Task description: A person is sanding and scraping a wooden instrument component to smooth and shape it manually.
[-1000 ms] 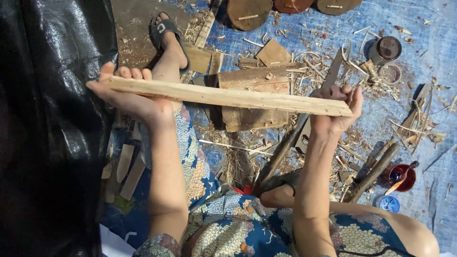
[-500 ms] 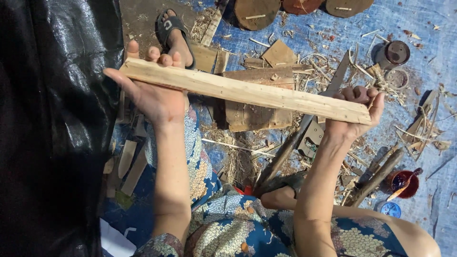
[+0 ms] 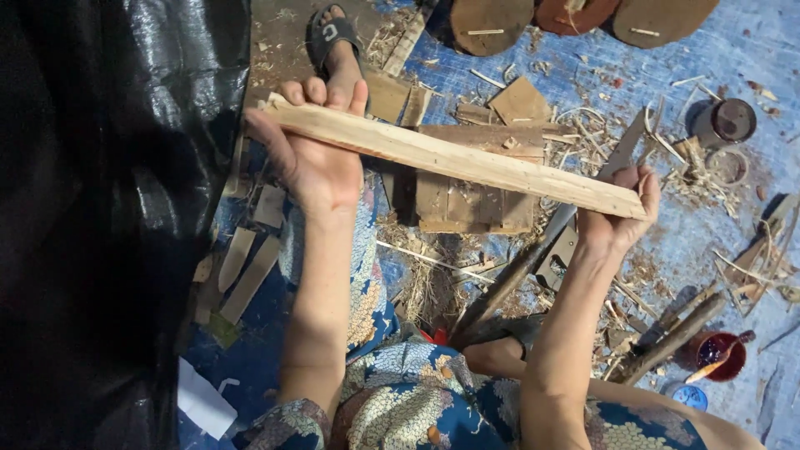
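Note:
A long pale wooden stick is held level across the view, slanting down to the right. My left hand grips its left end, palm up, fingers curled over the far edge. My right hand holds the right end from below with fingers wrapped around it. Beneath the stick lies a worn wooden chopping block on the blue tarp. A long-bladed knife with a wooden handle rests on the ground under my right hand.
A black plastic sheet fills the left side. Wood shavings and offcuts litter the blue tarp. Round wooden pieces lie at the top. A dark tin, a red cup and thin branches sit on the right.
The stick and both hands have shifted to the right and slightly up in view. The stick has rotated in my hands, and its tilt down to the right has grown.

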